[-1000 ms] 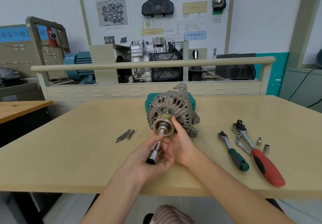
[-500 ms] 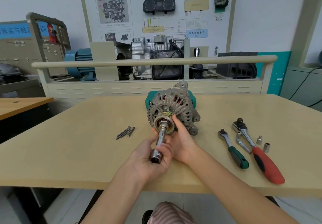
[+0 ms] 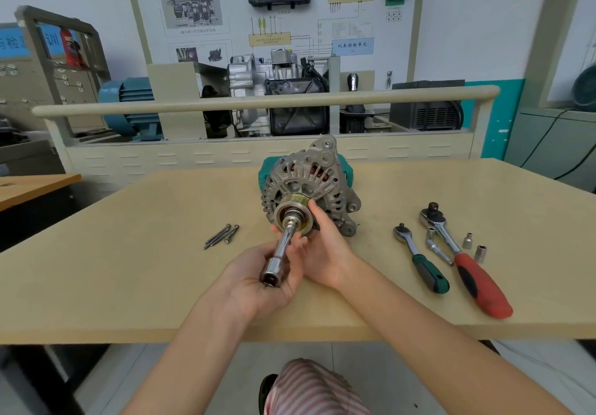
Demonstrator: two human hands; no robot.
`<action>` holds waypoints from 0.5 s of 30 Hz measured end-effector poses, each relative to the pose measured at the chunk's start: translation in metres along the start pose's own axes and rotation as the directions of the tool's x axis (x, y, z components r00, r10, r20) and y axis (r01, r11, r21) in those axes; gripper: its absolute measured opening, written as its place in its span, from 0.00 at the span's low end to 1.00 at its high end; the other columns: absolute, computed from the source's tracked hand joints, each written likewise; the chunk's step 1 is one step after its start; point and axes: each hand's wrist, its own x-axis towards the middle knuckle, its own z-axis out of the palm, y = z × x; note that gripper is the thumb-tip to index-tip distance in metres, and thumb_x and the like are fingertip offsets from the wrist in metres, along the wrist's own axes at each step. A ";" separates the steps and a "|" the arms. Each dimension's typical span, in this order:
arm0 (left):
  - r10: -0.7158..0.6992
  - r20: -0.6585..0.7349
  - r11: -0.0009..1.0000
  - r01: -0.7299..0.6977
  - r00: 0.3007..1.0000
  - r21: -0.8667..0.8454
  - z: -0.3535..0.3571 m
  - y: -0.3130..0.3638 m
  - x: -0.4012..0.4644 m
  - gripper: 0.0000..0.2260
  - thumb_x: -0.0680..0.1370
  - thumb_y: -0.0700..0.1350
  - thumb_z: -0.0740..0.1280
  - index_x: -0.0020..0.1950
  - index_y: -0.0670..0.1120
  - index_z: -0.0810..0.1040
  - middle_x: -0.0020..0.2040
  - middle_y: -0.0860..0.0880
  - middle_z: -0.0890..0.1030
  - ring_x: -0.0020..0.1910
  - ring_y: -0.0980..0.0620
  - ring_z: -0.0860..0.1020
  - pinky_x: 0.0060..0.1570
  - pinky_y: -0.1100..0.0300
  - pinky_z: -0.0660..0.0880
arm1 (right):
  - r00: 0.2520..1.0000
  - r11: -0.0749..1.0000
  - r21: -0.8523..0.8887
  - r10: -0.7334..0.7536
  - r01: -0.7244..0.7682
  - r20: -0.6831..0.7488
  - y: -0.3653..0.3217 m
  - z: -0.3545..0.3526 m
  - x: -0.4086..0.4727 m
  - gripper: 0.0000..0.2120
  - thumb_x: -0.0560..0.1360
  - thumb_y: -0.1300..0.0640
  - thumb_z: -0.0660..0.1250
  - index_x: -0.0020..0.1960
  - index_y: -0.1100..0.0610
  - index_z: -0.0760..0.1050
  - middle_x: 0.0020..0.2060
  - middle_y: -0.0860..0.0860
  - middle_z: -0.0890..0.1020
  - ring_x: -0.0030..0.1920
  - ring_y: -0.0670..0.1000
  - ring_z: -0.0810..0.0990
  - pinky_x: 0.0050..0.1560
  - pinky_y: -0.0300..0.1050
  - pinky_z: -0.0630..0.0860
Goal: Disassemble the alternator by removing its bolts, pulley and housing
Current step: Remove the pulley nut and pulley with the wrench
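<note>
The grey alternator (image 3: pixel 317 177) stands on the beige table (image 3: pixel 129 253), its grooved pulley (image 3: pixel 292 203) facing me. A long chrome socket (image 3: pixel 280 253) is seated in the pulley's centre and slants down toward me. My left hand (image 3: pixel 258 280) holds the socket's near end in its palm, fingers curled round it. My right hand (image 3: pixel 322 246) grips the pulley's rim, thumb on the right edge and fingertips under the left. Three removed long bolts (image 3: pixel 221 236) lie on the table to the left of the alternator.
To the right lie a green-handled ratchet (image 3: pixel 422 263), a red-handled ratchet (image 3: pixel 467 266), a small bent adapter (image 3: pixel 437 246) and two small sockets (image 3: pixel 474 246). A teal case (image 3: pixel 346 169) sits behind the alternator. A training bench with a rail (image 3: pixel 258 102) stands beyond the table.
The socket's tip has gone deeper into the pulley centre, and my left hand has shifted slightly with its near end. The right hand keeps its grip on the pulley.
</note>
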 end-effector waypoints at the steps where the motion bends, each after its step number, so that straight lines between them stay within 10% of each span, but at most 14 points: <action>1: -0.007 0.014 1.000 0.007 1.000 -0.014 0.000 -0.001 0.001 0.08 0.74 0.35 0.62 0.44 0.31 0.77 0.36 0.40 0.77 0.21 0.48 0.76 0.15 0.62 0.71 | 1.000 1.000 0.003 -0.006 0.006 -0.003 0.000 -0.001 0.000 0.29 0.74 0.40 0.64 0.63 0.62 0.75 0.53 0.60 0.81 0.50 0.53 0.79 0.63 0.48 0.72; 7: -0.021 0.058 0.996 0.026 0.998 -0.088 -0.003 -0.003 0.002 0.09 0.70 0.33 0.62 0.41 0.28 0.79 0.34 0.38 0.77 0.20 0.51 0.74 0.15 0.67 0.69 | 0.997 0.997 0.042 -0.071 0.072 -0.033 -0.003 0.001 0.005 0.25 0.76 0.43 0.63 0.59 0.63 0.75 0.46 0.61 0.82 0.48 0.55 0.81 0.65 0.48 0.71; 15: 0.011 0.063 0.990 -0.002 0.998 -0.138 0.017 -0.034 0.015 0.07 0.67 0.36 0.64 0.40 0.32 0.77 0.33 0.42 0.75 0.18 0.52 0.71 0.13 0.67 0.67 | 0.983 0.990 0.006 -0.139 0.141 -0.123 -0.012 -0.004 0.008 0.23 0.78 0.42 0.59 0.45 0.64 0.75 0.27 0.58 0.82 0.28 0.54 0.81 0.26 0.42 0.79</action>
